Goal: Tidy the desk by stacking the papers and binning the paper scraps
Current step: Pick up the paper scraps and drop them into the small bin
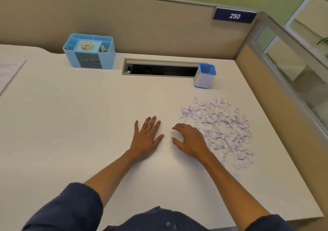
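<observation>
Our left hand (146, 138) lies flat on the white counter (88, 133), holding nothing; our right hand (190, 142), loosely curled and holding nothing, touches the heap of torn white paper scraps (223, 129). A hasty sweep could scatter scraps off the counter's edge right of the heap.

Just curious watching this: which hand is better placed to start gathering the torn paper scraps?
The right hand, probably: it lies right at the edge of the pile of torn white paper scraps, while the left hand rests flat farther away.

Office cubicle: partition (142, 26), numbered nameplate (234, 15)
</observation>
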